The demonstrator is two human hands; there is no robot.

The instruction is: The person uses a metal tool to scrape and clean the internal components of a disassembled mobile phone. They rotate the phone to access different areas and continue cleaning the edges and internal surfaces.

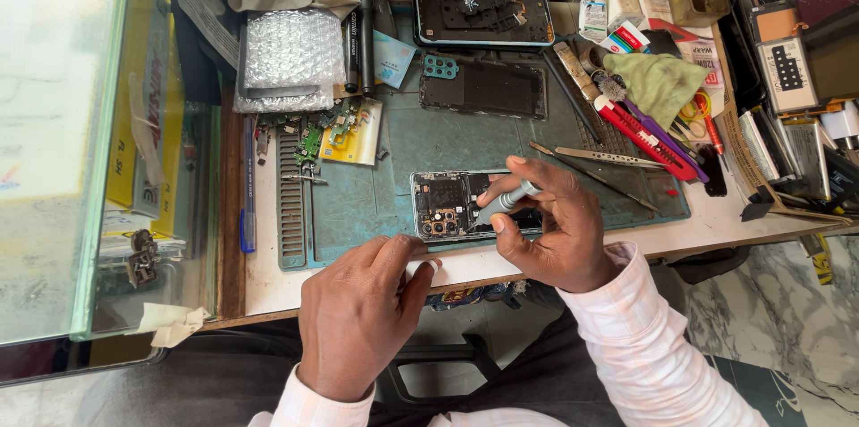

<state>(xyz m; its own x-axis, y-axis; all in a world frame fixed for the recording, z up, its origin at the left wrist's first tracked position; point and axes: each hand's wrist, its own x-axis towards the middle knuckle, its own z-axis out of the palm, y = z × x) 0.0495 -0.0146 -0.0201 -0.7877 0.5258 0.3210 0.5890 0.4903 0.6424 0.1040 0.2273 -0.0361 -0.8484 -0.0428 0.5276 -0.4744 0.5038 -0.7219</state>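
The mat (376,212) — a green repair mat on the bench (716,228) — carries everything, and the opened phone (443,205) lies near its front edge, back off, camera cluster to the left. Farther back on the mat sit a dark back cover (483,89) and a second phone (483,17), with tweezers (608,157) to the right and small boards (327,127) to the left.

The right hand (555,230) is closed round a slim grey screwdriver (506,201), fingers pinching the barrel, tip angled down and left into the phone's middle. The left hand (362,311) rests knuckles-up at the bench's front edge, just below the phone's lower left corner; its fingers curl under, so whether they grip anything cannot be told — it seems only to brace.

To do this well, I judge the driver should stand closer to upright over the screw, pressed lightly before turning, since a slanted tip can slip and score the board. The left hand would serve better pinning the phone's frame so the body does not swivel. Any loosened screw belongs in the mat's ribbed tray (291,203), not loose.

The phone lies directly under the right hand's fingertips, partly hidden by them, and just beyond the left hand's thumb.
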